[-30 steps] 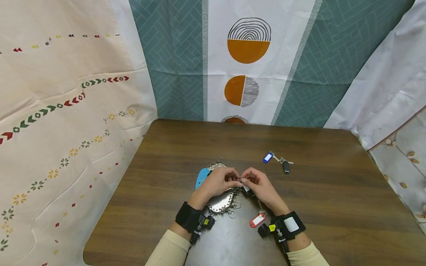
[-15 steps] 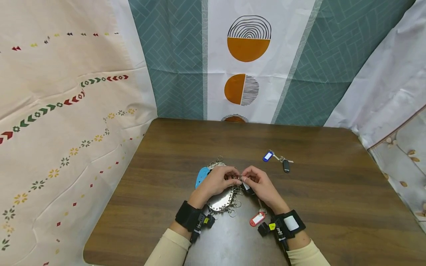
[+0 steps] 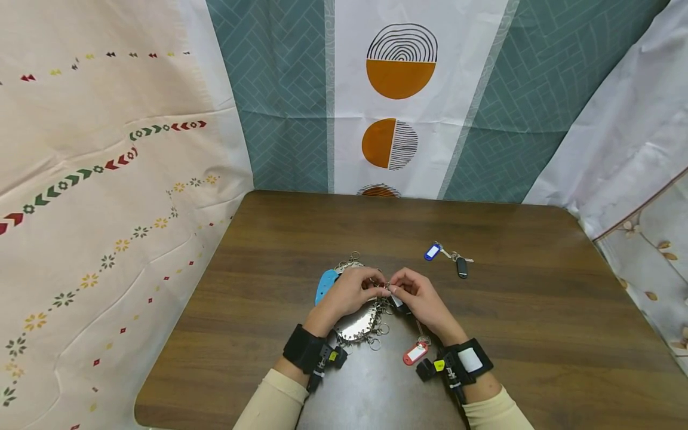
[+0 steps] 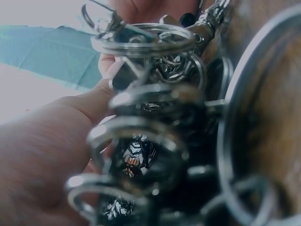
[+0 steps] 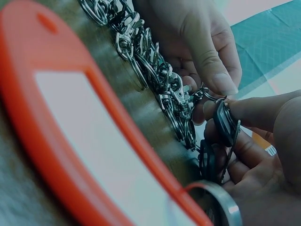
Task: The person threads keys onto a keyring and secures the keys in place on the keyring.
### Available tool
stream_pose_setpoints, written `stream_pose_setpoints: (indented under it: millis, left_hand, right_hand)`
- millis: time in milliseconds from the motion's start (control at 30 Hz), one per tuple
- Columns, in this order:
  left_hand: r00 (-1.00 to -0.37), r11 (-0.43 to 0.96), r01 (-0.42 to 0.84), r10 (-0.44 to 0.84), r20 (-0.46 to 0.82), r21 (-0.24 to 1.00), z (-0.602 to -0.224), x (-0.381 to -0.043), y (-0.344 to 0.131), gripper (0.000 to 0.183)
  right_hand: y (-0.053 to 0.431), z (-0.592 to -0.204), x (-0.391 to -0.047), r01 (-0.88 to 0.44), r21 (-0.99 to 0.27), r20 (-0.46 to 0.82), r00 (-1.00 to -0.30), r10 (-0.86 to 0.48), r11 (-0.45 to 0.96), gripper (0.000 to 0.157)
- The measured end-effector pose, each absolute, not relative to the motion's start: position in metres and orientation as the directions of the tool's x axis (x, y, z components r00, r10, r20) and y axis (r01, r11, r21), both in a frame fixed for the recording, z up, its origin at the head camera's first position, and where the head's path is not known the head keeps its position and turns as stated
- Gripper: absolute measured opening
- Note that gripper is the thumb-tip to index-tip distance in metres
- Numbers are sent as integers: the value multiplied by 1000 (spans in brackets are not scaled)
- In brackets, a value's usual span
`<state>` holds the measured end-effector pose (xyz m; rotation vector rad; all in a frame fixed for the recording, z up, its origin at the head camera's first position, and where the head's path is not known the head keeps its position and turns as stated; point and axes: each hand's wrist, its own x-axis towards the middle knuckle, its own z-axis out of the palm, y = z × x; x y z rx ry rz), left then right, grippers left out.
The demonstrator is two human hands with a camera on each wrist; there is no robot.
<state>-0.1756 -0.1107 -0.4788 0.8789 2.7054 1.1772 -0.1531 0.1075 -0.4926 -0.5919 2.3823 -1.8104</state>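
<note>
The left hand (image 3: 357,292) pinches a small ring (image 5: 214,98) beside the clasps (image 5: 176,92); the right hand (image 3: 421,301) grips a black tag (image 5: 225,125). Work there looks unfinished. A blue tag (image 3: 432,251) lies apart, far on the desk (image 3: 516,310).

Wood-grain tabletop (image 3: 516,334), rounded corners, pale sheen toward six. At twelve, teal herringbone curtain (image 3: 287,98) with white central panel (image 3: 349,101) bearing orange, black-lined circles. From eight to eleven, cream cloth (image 3: 97,203), chevron and flower rows. At two, creased white cloth (image 3: 618,119); at three, leaf-print cloth (image 3: 647,263).
</note>
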Motion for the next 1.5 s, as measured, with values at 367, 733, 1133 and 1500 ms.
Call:
stream_pose_setpoints:
  millis: [367, 733, 1133, 1500]
  left_hand:
    - [-840, 551, 487, 508, 192, 677, -477, -174, -108, 25]
    - [-820, 539, 525, 527, 222, 658, -477, -177, -109, 25]
    - [-826, 562, 520, 523, 210, 643, -475, -176, -109, 26]
    - [-827, 561, 519, 519, 214, 645, -476, -174, -109, 28]
  right_hand:
    - [109, -493, -153, -236, -946, 149, -925, -350, 220, 7]
    - [109, -490, -155, -242, -942, 156, -929, -335, 233, 4]
    - [103, -471, -148, -256, -935, 159, -921, -357, 245, 7]
    - [102, -458, -141, -259, -937, 158, -912, -378, 236, 8]
